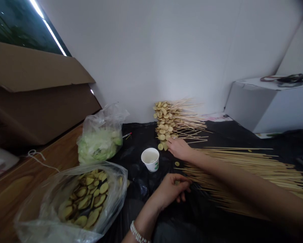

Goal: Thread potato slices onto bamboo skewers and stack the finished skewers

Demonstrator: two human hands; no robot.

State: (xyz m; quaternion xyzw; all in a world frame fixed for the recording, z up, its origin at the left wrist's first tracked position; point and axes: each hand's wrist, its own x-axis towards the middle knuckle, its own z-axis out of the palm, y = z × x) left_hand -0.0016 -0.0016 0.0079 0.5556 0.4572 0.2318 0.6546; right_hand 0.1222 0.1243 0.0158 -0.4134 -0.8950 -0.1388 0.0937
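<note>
My right hand (178,147) reaches to the near end of a stack of skewered slices (163,126), its fingertips closed at the lowest slices; what they grip is partly hidden. Bare stick ends of the stack point right. My left hand (173,189), with a beaded bracelet at the wrist, is curled below a paper cup (150,159); a small pale piece shows between its thumb and fingers. A loose slice (177,163) lies between the hands. Many bare wooden sticks (242,168) spread out under and beside my right forearm.
An open plastic bag of slices (90,199) sits at the lower left, with a bag of pale green vegetables (100,141) behind it. A cardboard box (40,108) stands at the far left, a white box (267,104) at the right. Black plastic (138,135) covers the surface.
</note>
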